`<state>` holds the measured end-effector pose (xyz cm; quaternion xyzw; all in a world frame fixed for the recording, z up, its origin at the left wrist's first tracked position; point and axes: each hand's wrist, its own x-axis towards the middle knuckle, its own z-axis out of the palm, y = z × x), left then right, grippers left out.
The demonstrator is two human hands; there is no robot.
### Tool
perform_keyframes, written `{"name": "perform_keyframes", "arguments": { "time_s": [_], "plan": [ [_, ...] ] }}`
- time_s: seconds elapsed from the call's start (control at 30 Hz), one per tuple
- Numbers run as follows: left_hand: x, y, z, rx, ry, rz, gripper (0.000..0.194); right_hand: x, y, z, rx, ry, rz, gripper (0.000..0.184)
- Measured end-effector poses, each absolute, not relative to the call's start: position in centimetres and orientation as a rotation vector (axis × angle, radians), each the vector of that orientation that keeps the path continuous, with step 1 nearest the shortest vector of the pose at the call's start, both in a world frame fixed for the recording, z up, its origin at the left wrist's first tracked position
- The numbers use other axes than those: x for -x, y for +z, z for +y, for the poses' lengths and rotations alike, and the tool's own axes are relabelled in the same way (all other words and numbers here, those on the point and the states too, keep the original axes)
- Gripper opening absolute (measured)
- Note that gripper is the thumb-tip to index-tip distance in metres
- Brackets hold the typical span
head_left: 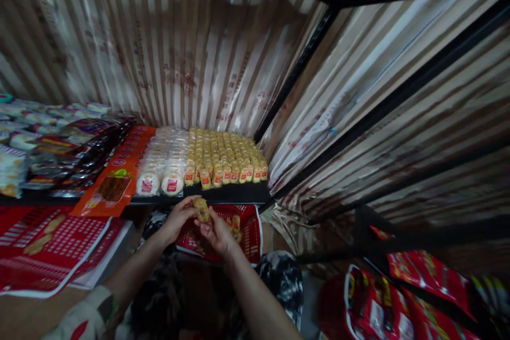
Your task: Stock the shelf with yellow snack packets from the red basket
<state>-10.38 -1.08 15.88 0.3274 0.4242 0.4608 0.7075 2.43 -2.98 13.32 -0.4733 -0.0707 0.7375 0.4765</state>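
Note:
Both my hands meet just below the front edge of a dark shelf [239, 192]. My left hand [177, 219] and my right hand [215, 231] are closed together on one small yellow wrapped snack [202, 210], held upright between the fingertips. Directly behind it on the shelf stand several rows of the same yellow snack packets [223, 156], with rows of white wrapped round cakes [163, 162] to their left. Under my hands lies an open red box [243, 231] with a few yellow snacks in it.
Orange flat packs [119, 175] and dark packets [75, 154] fill the shelf's left side. Red printed cartons [51, 247] lie lower left, red bags [382, 303] lower right. Striped foil sheeting [191, 48] lines the back and right walls. A black frame bar [295, 74] marks the corner.

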Motion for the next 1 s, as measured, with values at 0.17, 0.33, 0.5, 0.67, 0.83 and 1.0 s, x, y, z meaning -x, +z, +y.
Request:
{"name": "perform_keyframes", "arguments": {
  "time_s": [0.17, 0.33, 0.5, 0.67, 0.83, 1.0],
  "plan": [
    [11.2, 16.1, -0.9, -0.601, 1.086, 0.996, 0.041, -1.7, 13.3, -2.9, 1.119, 1.567, -0.282, 0.016],
    [12.0, 16.3, -1.0, -0.557, 1.059, 0.933, 0.028, -1.2, 13.3, -2.5, 1.148, 1.372, -0.336, 0.034],
    [11.9, 16.2, -1.3, -0.572, 1.08, 0.984, 0.033, -0.6, 12.8, -2.3, 1.119, 1.262, -0.464, 0.046],
    [11.2, 16.0, -0.6, -0.568, 1.19, 1.138, 0.042, 0.3, 12.0, -2.3, 1.192, 1.154, -0.544, 0.039],
    [11.0, 15.2, 1.0, -0.682, 1.248, 1.259, 0.039, 0.5, 11.2, -1.6, 1.283, 1.16, -0.624, 0.031],
    [10.9, 14.5, 3.2, -0.975, 1.288, 1.391, 0.028, 0.3, 11.0, 0.4, 1.402, 1.084, -0.719, 0.024]
  ]
}}
